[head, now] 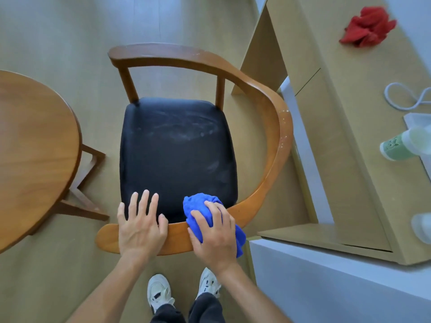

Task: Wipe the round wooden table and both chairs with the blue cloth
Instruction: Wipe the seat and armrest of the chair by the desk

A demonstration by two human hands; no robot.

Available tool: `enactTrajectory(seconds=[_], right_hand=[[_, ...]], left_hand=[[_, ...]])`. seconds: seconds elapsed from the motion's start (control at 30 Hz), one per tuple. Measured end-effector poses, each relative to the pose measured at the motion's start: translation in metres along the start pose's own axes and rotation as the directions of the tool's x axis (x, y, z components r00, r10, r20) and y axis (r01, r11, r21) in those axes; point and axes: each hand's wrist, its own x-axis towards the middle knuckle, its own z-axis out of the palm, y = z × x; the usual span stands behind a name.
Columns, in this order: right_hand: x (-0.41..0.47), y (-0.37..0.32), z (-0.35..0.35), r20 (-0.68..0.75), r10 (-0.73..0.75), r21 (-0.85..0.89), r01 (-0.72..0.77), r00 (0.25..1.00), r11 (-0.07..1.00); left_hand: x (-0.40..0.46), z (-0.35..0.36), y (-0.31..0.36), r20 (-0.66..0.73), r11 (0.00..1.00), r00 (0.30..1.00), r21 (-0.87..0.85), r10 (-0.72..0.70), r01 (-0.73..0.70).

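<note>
A wooden chair (pixel 275 127) with a curved backrest rail and a dusty black seat (pixel 177 148) stands below me. My right hand (pixel 214 236) grips the bunched blue cloth (pixel 198 208) and presses it on the near part of the rail. My left hand (pixel 140 222) rests flat on the rail beside it, fingers spread over the seat's edge. The round wooden table (pixel 35 148) lies at the left, partly cut off by the frame.
A light wooden desk (pixel 349 136) stands close to the chair's right side, with a red cloth (pixel 368 26), a white cable (pixel 405 96) and a green cup (pixel 396 148) on it. A grey-white block (pixel 326 283) sits at lower right. My shoes (pixel 161 292) are on the floor behind the chair.
</note>
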Motion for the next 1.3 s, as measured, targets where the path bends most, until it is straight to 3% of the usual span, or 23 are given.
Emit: enactTrajectory(seconds=[0.13,0.3,0.43,0.6,0.7,0.8,0.9,1.0,1.3], right_hand=[[0.007,0.065,-0.018,0.076,-0.282,0.001,0.283,0.956,0.959],[0.049,0.152,-0.039,0.128,-0.272,-0.139,0.289,0.954,0.947],[0.101,0.214,-0.054,0.153,-0.376,-0.277,0.405,0.914,0.872],[0.181,0.251,-0.07,0.045,-0.37,-0.192,0.371,0.928,0.908],[0.231,0.265,-0.077,0.097,-0.361,-0.091,0.37,0.927,0.925],[0.286,0.27,-0.078,0.143,-0.249,-0.038,0.257,0.958,0.966],[0.324,0.272,-0.071,0.191,0.032,-0.121,-0.009,0.981,0.993],[0.319,0.259,-0.066,0.2,0.241,-0.086,-0.228,0.95,0.97],[0.187,0.2,-0.081,-0.036,0.3,-0.048,-0.301,0.953,0.952]], left_hand=[[0.002,0.003,-0.002,0.015,0.999,0.999,0.019,0.04,-0.04],[0.015,0.004,0.027,0.081,0.991,0.989,0.03,0.124,-0.127],[0.034,0.007,0.093,0.133,0.982,0.973,-0.036,0.186,-0.183],[0.049,0.014,0.155,0.205,0.969,0.947,-0.065,0.247,-0.239],[0.052,0.016,0.161,0.236,0.976,0.948,-0.087,0.216,-0.2],[0.053,0.015,0.161,0.228,0.978,0.951,-0.067,0.208,-0.197],[0.052,0.013,0.164,0.231,0.981,0.953,-0.063,0.195,-0.185],[0.053,0.013,0.163,0.223,0.982,0.957,-0.07,0.186,-0.175],[0.052,0.02,0.159,0.208,0.979,0.959,-0.109,0.192,-0.172]])
